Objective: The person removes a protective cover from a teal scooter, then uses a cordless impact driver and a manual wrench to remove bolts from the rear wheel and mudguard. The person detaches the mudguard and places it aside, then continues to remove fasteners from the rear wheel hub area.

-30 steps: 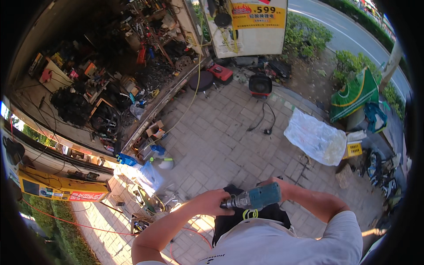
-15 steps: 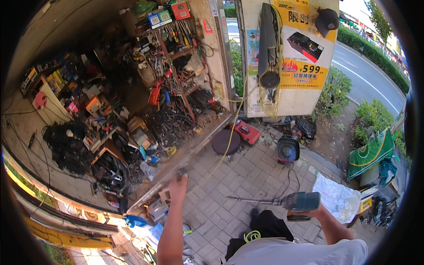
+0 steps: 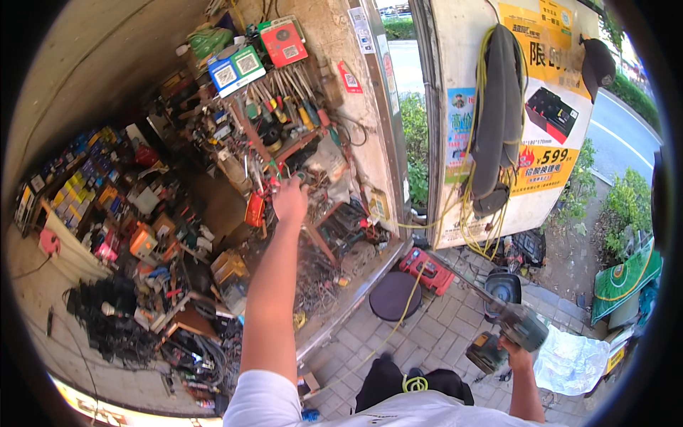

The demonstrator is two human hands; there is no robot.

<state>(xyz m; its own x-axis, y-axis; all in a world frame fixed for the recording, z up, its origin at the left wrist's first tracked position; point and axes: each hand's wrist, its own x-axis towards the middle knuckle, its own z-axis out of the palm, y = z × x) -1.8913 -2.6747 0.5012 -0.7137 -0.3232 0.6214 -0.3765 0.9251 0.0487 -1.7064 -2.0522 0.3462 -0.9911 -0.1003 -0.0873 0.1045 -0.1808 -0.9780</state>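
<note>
My left arm reaches far forward over the cluttered tool shelf (image 3: 292,148). At its end, my left hand (image 3: 290,202) is closed, with a small dark thing at the fingertips that I cannot make out. Loose tools and wires lie around it, and a red tool-like object (image 3: 254,209) is just to its left. On the right side, my right hand (image 3: 518,353) grips a dark green cordless drill (image 3: 526,327) by its handle. The drill's battery (image 3: 486,353) faces left, and its long thin bit slants up and to the left, past a black basin (image 3: 502,287).
A round dark stool (image 3: 395,296) and a red case (image 3: 427,272) stand on the paving by the doorway sill. Yellow cable (image 3: 469,206) hangs down the door panel. Silvery sheeting (image 3: 570,360) lies to the right. Piled black cables (image 3: 107,313) and parts crowd the left.
My left hand has moved forward from above the sill to the tool shelf. My right hand and the drill have turned, so the bit now points up-left. The view has shifted too.
</note>
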